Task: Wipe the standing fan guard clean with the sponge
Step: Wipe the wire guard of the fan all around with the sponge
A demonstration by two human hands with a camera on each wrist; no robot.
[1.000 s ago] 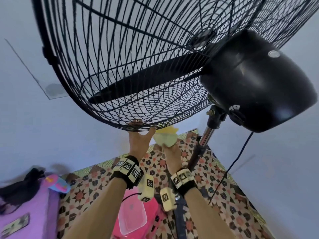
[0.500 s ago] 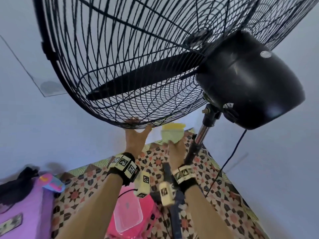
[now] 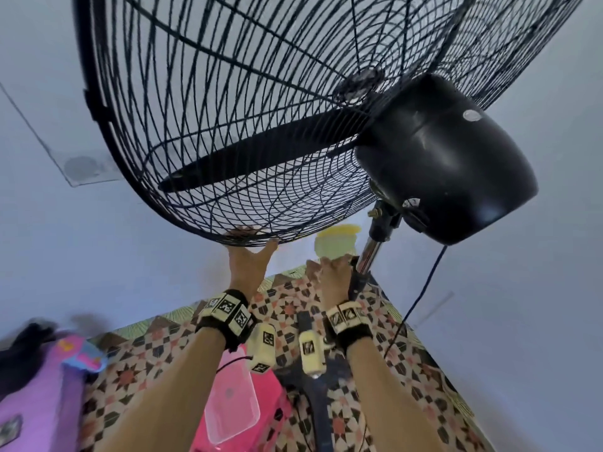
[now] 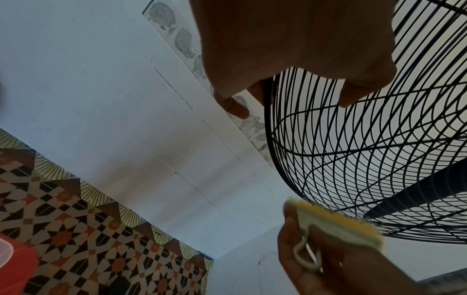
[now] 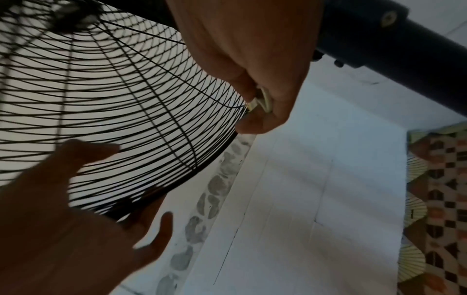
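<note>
Since the earlier frame, the sponge, gripped by the right hand, is being raised toward the fan guard; the rim is being steadied by the spread left hand.

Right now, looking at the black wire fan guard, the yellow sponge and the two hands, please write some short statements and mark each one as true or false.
1. The right hand holds the yellow sponge. True.
2. The left hand grips the chrome fan pole. False: it touches the bottom rim of the black wire fan guard, thumb spread.
3. The sponge is below the guard's lower edge, near the pole. True.
4. The black fan blade is outside the guard. False: it sits inside the wires.
5. The black motor housing is on the left of the guard in the head view. False: it is on the right.
</note>
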